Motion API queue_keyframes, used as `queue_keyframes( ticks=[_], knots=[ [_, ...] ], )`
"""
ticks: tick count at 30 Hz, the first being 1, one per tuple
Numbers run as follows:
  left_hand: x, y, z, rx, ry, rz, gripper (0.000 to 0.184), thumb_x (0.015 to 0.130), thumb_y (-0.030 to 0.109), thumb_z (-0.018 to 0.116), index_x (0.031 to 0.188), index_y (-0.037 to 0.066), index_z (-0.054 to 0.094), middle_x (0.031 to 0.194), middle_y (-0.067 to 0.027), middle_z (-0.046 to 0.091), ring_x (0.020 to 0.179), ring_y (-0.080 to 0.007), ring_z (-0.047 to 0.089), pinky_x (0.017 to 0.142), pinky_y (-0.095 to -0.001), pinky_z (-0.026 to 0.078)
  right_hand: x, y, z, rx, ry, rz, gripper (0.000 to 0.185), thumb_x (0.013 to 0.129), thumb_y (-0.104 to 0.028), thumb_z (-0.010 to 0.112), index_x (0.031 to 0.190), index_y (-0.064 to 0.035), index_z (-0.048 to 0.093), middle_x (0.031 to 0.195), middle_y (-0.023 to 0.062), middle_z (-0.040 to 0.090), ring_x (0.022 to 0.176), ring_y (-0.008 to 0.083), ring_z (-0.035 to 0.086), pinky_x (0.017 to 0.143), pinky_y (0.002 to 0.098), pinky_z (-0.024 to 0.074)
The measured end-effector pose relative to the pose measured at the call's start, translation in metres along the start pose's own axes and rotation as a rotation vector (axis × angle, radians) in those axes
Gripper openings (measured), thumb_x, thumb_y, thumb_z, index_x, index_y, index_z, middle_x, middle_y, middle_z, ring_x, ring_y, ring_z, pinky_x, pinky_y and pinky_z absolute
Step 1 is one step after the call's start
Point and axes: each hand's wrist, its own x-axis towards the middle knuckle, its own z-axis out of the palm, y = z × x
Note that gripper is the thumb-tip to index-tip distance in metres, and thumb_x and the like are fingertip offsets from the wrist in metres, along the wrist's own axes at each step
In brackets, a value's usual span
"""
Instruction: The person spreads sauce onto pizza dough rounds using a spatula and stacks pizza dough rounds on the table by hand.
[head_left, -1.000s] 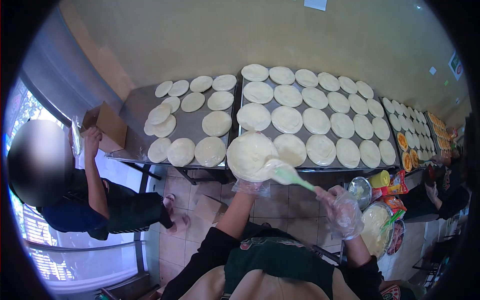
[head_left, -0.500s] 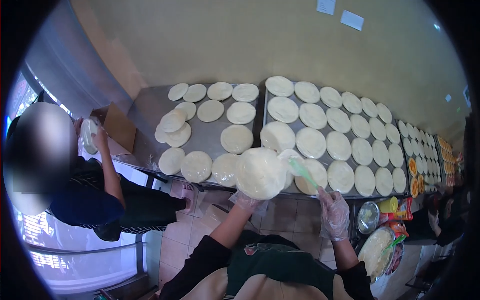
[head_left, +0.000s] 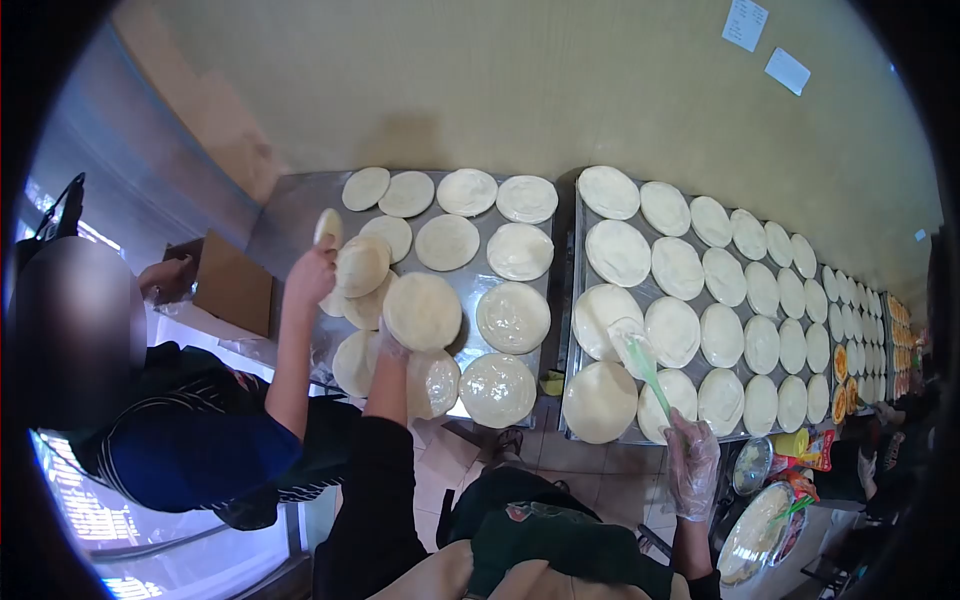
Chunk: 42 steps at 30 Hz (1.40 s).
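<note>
My left hand (head_left: 393,345), in a clear plastic glove, is closed on the lower edge of a round dough disc (head_left: 422,312), held above the left end of the metal table. Between the fingers of my gloved right hand (head_left: 690,462) is a spatula (head_left: 648,372) with a green handle. Its white-smeared blade lies over a disc (head_left: 607,320) on the right tray. Just below the blade sits a plain-looking disc (head_left: 600,402). Glossy discs (head_left: 498,390) lie between my two hands. Many tray discs (head_left: 672,268) carry a pale spread.
At left, a co-worker's hand (head_left: 315,272) holds a disc (head_left: 328,228) over a small stack, beside an open cardboard box (head_left: 232,285). On the right stand a metal bowl (head_left: 752,465), a large basin of pale spread (head_left: 752,540) and a yellow container (head_left: 792,442).
My left hand has moved left with a disc; whether it is the same disc I cannot tell. The co-worker's arm has reached over the table. The view has shifted left.
</note>
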Motion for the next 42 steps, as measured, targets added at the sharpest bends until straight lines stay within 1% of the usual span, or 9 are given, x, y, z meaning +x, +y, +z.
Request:
queue_keyframes(
  ticks=[5, 7, 11, 21, 27, 32, 36, 38, 42],
  knots=[
    [0.015, 0.012, -0.003, 1.061, 0.072, 0.273, 0.058, 0.103, 0.046, 0.045, 0.144, 0.005, 0.049, 0.139, -0.0171, 0.060, 0.124, -0.0329, 0.061, 0.103, -0.0533, 0.053, 0.010, -0.013, 0.005, 0.026, -0.048, -0.002, 0.038, 0.087, 0.003, 0.071, 0.123, -0.0086, 0.069, 0.079, 0.0088, 0.055, 0.072, 0.0211, 0.055, 0.066, 0.0342, 0.0456],
    [0.029, 0.016, 0.016, 0.076, 0.292, -0.198, 0.059, 0.104, 0.048, 0.041, 0.141, 0.003, 0.051, 0.135, -0.0165, 0.063, 0.121, -0.0293, 0.064, 0.101, -0.0516, 0.055, 0.015, -0.014, 0.004, 0.011, -0.057, -0.005, 0.038, 0.087, 0.004, 0.071, 0.123, -0.0086, 0.069, 0.079, 0.0086, 0.056, 0.072, 0.0211, 0.055, 0.066, 0.0338, 0.0459],
    [0.041, 0.036, 0.031, 0.398, 0.602, -0.228, 0.078, 0.100, 0.067, 0.037, 0.145, 0.004, 0.048, 0.136, -0.0145, 0.062, 0.122, -0.0255, 0.063, 0.104, -0.0429, 0.051, 0.025, -0.013, 0.007, 0.013, -0.065, -0.016, 0.039, 0.086, 0.005, 0.071, 0.123, -0.0083, 0.069, 0.080, 0.0087, 0.057, 0.072, 0.0208, 0.056, 0.066, 0.0329, 0.0464],
    [0.080, 0.051, -0.037, 2.319, 0.399, -0.441, 0.077, 0.102, 0.064, 0.024, 0.122, 0.004, 0.069, 0.124, -0.0252, 0.066, 0.121, -0.0421, 0.060, 0.104, -0.0520, 0.043, 0.036, -0.004, 0.024, 0.144, -0.113, 0.037, 0.035, 0.088, 0.006, 0.069, 0.122, -0.0050, 0.068, 0.085, 0.0086, 0.061, 0.073, 0.0182, 0.056, 0.065, 0.0322, 0.0480],
    [0.153, 0.044, -0.008, 2.455, 0.185, 0.081, 0.055, 0.098, 0.051, 0.045, 0.115, 0.007, 0.072, 0.114, -0.0217, 0.070, 0.114, -0.0367, 0.065, 0.094, -0.0448, 0.052, 0.020, 0.003, 0.027, 0.518, -0.097, 0.514, 0.029, 0.099, -0.008, 0.062, 0.129, -0.0046, 0.063, 0.083, 0.0025, 0.063, 0.064, 0.0075, 0.055, 0.055, 0.0197, 0.0441],
    [0.209, 0.027, -0.082, 2.172, 0.773, -0.243, 0.058, 0.089, 0.036, 0.066, 0.139, 0.008, 0.057, 0.129, -0.0166, 0.066, 0.116, -0.0316, 0.066, 0.099, -0.0395, 0.051, 0.008, -0.006, 0.030, 0.784, -0.021, 0.662, 0.032, 0.102, -0.019, 0.058, 0.131, -0.0058, 0.057, 0.075, 0.0056, 0.061, 0.048, 0.0094, 0.052, 0.039, 0.0224, 0.0386],
    [0.221, 0.061, -0.069, 2.800, 0.192, -0.670, 0.052, 0.089, 0.052, 0.055, 0.120, 0.014, 0.072, 0.132, -0.0092, 0.067, 0.125, -0.0252, 0.061, 0.106, -0.0387, 0.046, 0.000, -0.010, 0.032, 0.902, -0.003, 0.755, 0.030, 0.103, -0.017, 0.056, 0.130, -0.0061, 0.055, 0.075, 0.0096, 0.062, 0.048, 0.0131, 0.053, 0.039, 0.0243, 0.0402],
    [0.206, 0.048, -0.025, 2.167, 0.869, -0.500, 0.049, 0.087, 0.050, 0.061, 0.120, 0.013, 0.071, 0.130, -0.0098, 0.068, 0.124, -0.0242, 0.061, 0.105, -0.0355, 0.047, -0.001, -0.013, 0.032, 0.939, -0.027, 0.824, 0.030, 0.103, -0.013, 0.054, 0.132, -0.0054, 0.055, 0.077, 0.0097, 0.062, 0.051, 0.0133, 0.054, 0.043, 0.0252, 0.0424],
    [0.221, 0.039, -0.051, 2.306, 0.748, -0.402, 0.061, 0.083, 0.055, 0.067, 0.121, 0.008, 0.070, 0.131, -0.0108, 0.067, 0.121, -0.0239, 0.063, 0.103, -0.0362, 0.048, -0.001, -0.022, 0.030, 0.942, -0.025, 0.816, 0.030, 0.103, -0.012, 0.053, 0.131, -0.0038, 0.054, 0.077, 0.0093, 0.062, 0.052, 0.0128, 0.053, 0.044, 0.0250, 0.0428]
  ],
)
